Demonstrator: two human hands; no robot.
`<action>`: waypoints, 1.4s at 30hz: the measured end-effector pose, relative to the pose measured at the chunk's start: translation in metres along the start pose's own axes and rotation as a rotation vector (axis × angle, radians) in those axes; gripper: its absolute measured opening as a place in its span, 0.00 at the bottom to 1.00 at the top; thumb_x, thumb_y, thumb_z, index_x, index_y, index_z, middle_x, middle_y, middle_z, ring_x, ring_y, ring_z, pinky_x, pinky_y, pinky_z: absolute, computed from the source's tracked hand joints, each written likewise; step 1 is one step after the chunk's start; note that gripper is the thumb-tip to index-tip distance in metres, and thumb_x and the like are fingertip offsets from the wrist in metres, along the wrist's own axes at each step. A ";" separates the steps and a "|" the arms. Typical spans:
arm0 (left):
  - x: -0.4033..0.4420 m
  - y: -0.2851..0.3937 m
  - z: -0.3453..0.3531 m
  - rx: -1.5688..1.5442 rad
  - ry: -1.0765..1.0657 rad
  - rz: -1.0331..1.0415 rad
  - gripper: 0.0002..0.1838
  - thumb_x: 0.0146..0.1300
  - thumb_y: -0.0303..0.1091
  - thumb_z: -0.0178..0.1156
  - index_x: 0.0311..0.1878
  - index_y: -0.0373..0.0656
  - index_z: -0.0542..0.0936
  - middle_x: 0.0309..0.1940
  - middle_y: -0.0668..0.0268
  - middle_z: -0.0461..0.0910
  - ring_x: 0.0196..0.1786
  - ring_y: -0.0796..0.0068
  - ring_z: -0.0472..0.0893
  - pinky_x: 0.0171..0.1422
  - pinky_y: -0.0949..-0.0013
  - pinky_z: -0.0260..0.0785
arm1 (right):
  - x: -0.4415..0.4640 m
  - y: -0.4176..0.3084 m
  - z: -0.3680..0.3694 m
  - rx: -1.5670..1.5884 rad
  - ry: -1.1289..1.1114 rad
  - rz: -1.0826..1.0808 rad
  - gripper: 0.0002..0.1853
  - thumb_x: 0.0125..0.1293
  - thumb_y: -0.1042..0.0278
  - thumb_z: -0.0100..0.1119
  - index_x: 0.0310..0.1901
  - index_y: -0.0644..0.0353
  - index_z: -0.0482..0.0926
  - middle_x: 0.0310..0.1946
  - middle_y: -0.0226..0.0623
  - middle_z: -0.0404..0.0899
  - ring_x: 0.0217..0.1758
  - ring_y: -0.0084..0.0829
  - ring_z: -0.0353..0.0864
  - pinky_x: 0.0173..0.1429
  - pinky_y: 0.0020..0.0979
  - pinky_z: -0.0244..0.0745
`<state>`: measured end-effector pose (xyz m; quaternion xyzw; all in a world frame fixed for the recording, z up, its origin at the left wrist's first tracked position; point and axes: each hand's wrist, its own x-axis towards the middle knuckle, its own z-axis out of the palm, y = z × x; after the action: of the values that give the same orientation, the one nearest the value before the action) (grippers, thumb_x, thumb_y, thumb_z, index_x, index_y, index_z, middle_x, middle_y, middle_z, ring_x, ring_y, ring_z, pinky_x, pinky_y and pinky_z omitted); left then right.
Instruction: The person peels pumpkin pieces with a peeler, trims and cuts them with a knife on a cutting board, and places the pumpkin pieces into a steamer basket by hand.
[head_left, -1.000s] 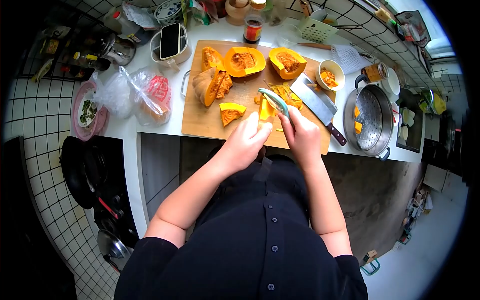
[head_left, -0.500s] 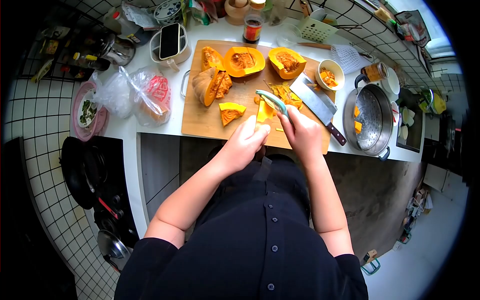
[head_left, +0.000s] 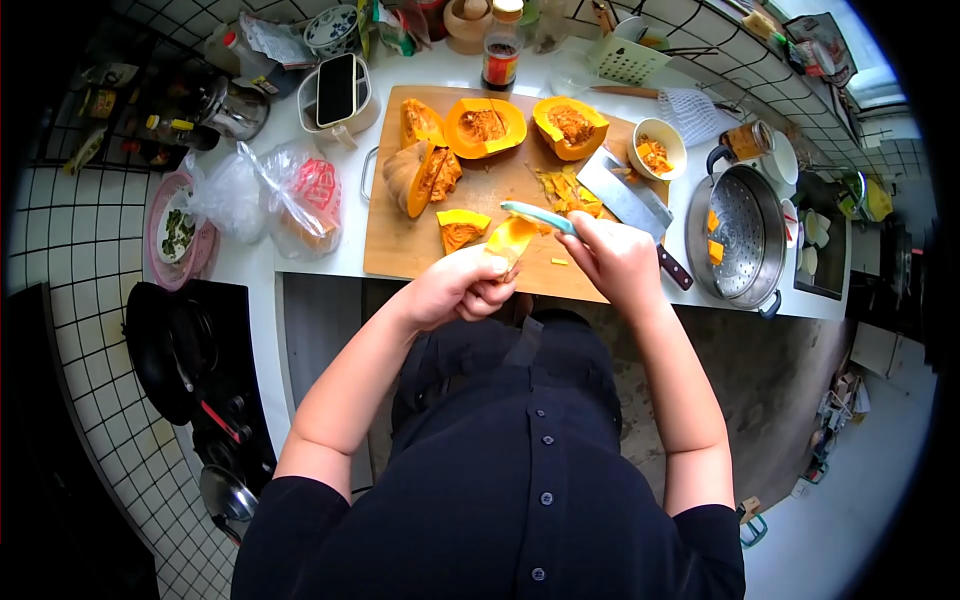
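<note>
My left hand [head_left: 463, 287] is closed round a piece of pumpkin [head_left: 509, 241], held up over the front edge of the wooden cutting board [head_left: 400, 250]. In my right hand [head_left: 620, 258] is a pale green peeler [head_left: 540, 216], its head at the upper end of that piece. Pumpkin peelings [head_left: 568, 190] lie in a heap behind the peeler. On the board beyond my left hand rest a small pumpkin wedge [head_left: 462, 228] and larger pumpkin chunks [head_left: 486, 126] with seeds in them. A cleaver [head_left: 625, 195] lies right of the peelings.
A white bowl [head_left: 672, 138] with pumpkin scraps stands on the board's right corner. Beside it is a steamer pot [head_left: 745, 245] holding pumpkin pieces. Plastic bags [head_left: 305, 205] and a phone [head_left: 336, 90] on a container are to the left. A sauce bottle [head_left: 501, 50] stands behind.
My left hand has moved left and down with the pumpkin piece, which is now tilted. My right hand has shifted slightly right and down, and the peeler lies more level.
</note>
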<state>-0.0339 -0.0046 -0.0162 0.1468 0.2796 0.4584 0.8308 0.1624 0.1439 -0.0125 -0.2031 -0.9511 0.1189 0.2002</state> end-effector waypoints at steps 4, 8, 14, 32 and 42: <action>-0.018 0.000 0.034 0.446 0.185 0.026 0.09 0.70 0.41 0.50 0.43 0.47 0.68 0.28 0.76 0.65 0.27 0.89 0.61 0.29 0.82 0.55 | -0.005 0.049 -0.016 0.094 0.058 0.372 0.07 0.67 0.66 0.57 0.38 0.61 0.77 0.26 0.47 0.78 0.26 0.46 0.79 0.29 0.37 0.71; -0.012 -0.009 0.021 0.429 0.337 0.086 0.09 0.69 0.41 0.51 0.43 0.47 0.67 0.28 0.76 0.65 0.27 0.88 0.60 0.29 0.82 0.53 | -0.006 0.042 -0.017 0.190 0.022 0.383 0.10 0.67 0.65 0.57 0.40 0.65 0.76 0.26 0.52 0.76 0.28 0.50 0.78 0.31 0.36 0.71; 0.001 -0.011 0.028 0.532 0.324 0.105 0.14 0.70 0.38 0.52 0.51 0.39 0.71 0.38 0.69 0.76 0.40 0.82 0.73 0.46 0.75 0.67 | -0.013 -0.003 0.004 0.545 0.004 0.647 0.12 0.68 0.64 0.58 0.41 0.67 0.74 0.23 0.42 0.72 0.24 0.28 0.66 0.32 0.28 0.66; 0.004 -0.006 0.032 0.628 0.373 0.230 0.12 0.69 0.42 0.52 0.38 0.43 0.69 0.27 0.73 0.68 0.29 0.85 0.64 0.32 0.79 0.57 | -0.020 -0.037 -0.017 0.414 -0.123 0.267 0.09 0.65 0.69 0.59 0.43 0.63 0.76 0.26 0.45 0.77 0.29 0.44 0.79 0.33 0.35 0.72; 0.001 -0.013 0.026 0.707 0.383 0.197 0.15 0.69 0.41 0.50 0.42 0.36 0.71 0.29 0.67 0.72 0.33 0.77 0.70 0.38 0.71 0.65 | -0.018 -0.019 0.001 0.190 -0.015 0.157 0.09 0.65 0.63 0.59 0.35 0.58 0.72 0.22 0.38 0.74 0.26 0.39 0.78 0.28 0.37 0.72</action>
<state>-0.0092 -0.0106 -0.0024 0.3612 0.5540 0.4305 0.6143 0.1707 0.1193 -0.0139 -0.2561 -0.9182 0.2254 0.2015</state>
